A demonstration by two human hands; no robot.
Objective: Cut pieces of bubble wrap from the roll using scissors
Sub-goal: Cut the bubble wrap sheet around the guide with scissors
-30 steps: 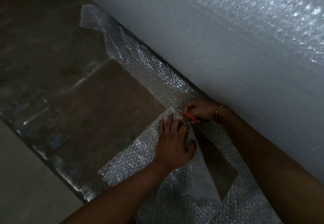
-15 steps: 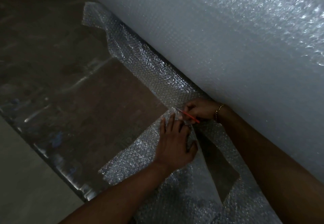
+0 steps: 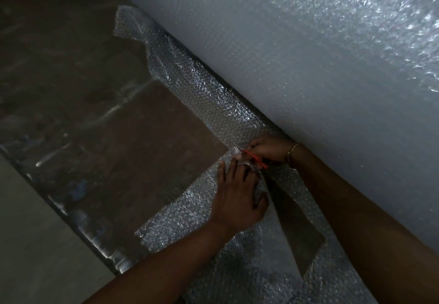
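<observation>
At far left, pale floor (image 3: pixel 33 251), bounded by the glossy, slanting edge of the brown table (image 3: pixel 99 137). Across the table's middle, broad bare room, reaching as far as the ragged cut edge of the bubble wrap sheet (image 3: pixel 204 104). Sheet spread flat on the table as a strip, its upper end crumpled and slightly lifted, its far side tucked against the foot of the roll (image 3: pixel 320 78).

Lower centre, a flap of bubble wrap (image 3: pixel 180 218) with straight cut edges facing the bare table. On that flap, the left hand (image 3: pixel 237 199): open, fingers straight and spread, palm pressing the wrap flat.

Just beyond those fingertips, the right hand (image 3: pixel 268 148), curled around the scissors (image 3: pixel 255 158). Orange handle plain to see; blades almost hidden, so cannot tell whether parted or closed. Tool tip at the inside corner between flap and strip, close to the roll. Thin gold bracelet (image 3: pixel 291 151) on the right wrist.

Right of the left hand, a dark wedge-shaped cut-out (image 3: pixel 292 227) in the wrap, with table showing through, hemmed in by a narrow band of wrap and the right forearm.

Whole upper right taken by the roll, white and bulky, with little room between it and the right hand.
</observation>
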